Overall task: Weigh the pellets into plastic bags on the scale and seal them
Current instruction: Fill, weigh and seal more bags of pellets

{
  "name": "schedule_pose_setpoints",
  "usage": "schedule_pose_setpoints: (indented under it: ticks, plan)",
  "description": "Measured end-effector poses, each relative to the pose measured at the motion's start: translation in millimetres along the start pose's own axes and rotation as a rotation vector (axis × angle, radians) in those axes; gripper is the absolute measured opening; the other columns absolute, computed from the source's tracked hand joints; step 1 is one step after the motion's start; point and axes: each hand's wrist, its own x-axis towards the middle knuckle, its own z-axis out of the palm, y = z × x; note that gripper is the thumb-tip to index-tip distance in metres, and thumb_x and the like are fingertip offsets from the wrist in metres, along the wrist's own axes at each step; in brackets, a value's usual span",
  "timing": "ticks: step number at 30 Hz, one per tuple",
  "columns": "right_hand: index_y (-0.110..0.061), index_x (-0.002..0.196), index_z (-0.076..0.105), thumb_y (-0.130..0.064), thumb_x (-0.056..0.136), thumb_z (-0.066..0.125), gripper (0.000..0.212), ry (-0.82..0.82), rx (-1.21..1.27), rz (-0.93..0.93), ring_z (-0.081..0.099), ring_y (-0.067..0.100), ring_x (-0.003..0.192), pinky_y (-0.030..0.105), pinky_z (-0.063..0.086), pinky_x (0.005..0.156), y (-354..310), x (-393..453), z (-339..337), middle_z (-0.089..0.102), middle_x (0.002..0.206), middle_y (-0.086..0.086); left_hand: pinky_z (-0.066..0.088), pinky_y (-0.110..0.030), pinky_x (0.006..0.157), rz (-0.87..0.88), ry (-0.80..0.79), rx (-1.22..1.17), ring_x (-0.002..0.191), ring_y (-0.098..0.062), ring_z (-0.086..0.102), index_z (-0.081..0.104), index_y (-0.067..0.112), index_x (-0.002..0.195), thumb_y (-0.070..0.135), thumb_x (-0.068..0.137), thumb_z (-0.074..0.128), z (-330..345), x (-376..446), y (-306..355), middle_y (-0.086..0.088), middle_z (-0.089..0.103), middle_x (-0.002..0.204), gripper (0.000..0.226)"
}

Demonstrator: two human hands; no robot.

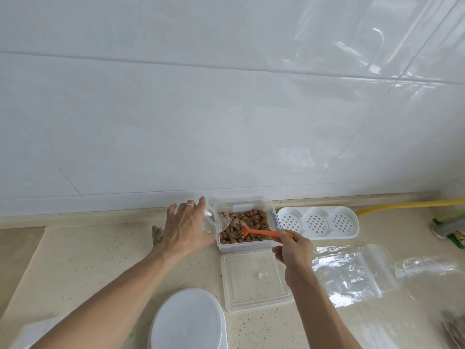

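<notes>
Head view: scooping step; an orange spoon (pixel 264 232) is pinched by the right hand (pixel 294 250) and dipped among brown pellets (pixel 247 226) in a clear tub (pixel 245 245) by the wall; a clear bag (pixel 211 222) is held open at the tub's left edge by the left hand (pixel 187 229), fingers spread; next, a loaded spoon is judged to need tipping into the bag.

A pale speckled stone worktop (pixel 105 268) runs along the tiled wall. On it, against the back edge, sits a clear box (pixel 245 244) of brown pellets (pixel 254 220), and just right of that a white perforated tray (pixel 317 222). The box's clear lid (pixel 254 282) lies flat right in front. A white round scale (pixel 187 321) sits at the near edge. Empty zip bags (pixel 352 273) are spread on the right, a yellow hose (pixel 402 205) rests in the far corner, and a small filled bag (pixel 157 234) lies at left.
</notes>
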Motion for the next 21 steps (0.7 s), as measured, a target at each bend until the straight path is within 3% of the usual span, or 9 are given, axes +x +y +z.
schedule_pose_setpoints:
  ticks: [12,16,19,21]
  plan:
    - [-0.006,0.101,0.069,-0.010,0.097,0.056,0.014,-0.060,0.121,-0.117,0.054,0.013,0.051,0.030,0.046,0.056,-51,-9,-18,0.075,0.087,0.011,0.022,-0.047,0.113,0.035,-0.066,0.024,0.124,-0.022,0.048,0.024,0.015,0.147,0.050,0.068,0.069,-3,16,16,-0.007,0.051,0.133,0.097]
    - [-0.016,0.096,0.070,-0.009,0.097,0.058,0.014,-0.213,-0.079,-0.300,0.058,0.013,0.051,0.025,0.050,0.052,-62,-29,-5,0.072,0.083,0.007,0.020,-0.047,0.114,0.050,-0.056,0.001,0.127,-0.023,0.046,0.021,0.014,0.149,0.056,0.070,0.069,-4,16,21,-0.009,0.048,0.137,0.102]
    - [-0.015,0.098,0.072,-0.008,0.096,0.060,0.014,-0.382,-0.274,-0.457,0.059,0.010,0.052,0.023,0.050,0.052,-64,-42,0,0.065,0.069,0.002,0.021,-0.047,0.114,0.053,-0.030,-0.034,0.126,-0.023,0.047,0.021,0.013,0.149,0.057,0.070,0.068,-8,15,24,-0.009,0.050,0.135,0.102]
    - [-0.016,0.098,0.072,-0.008,0.095,0.061,0.014,-0.375,-0.321,-0.521,0.060,0.009,0.052,0.023,0.050,0.053,-67,-47,0,0.063,0.064,-0.002,0.021,-0.047,0.114,0.041,-0.023,-0.052,0.127,-0.024,0.046,0.020,0.013,0.149,0.056,0.072,0.068,-11,14,25,-0.009,0.049,0.136,0.100]
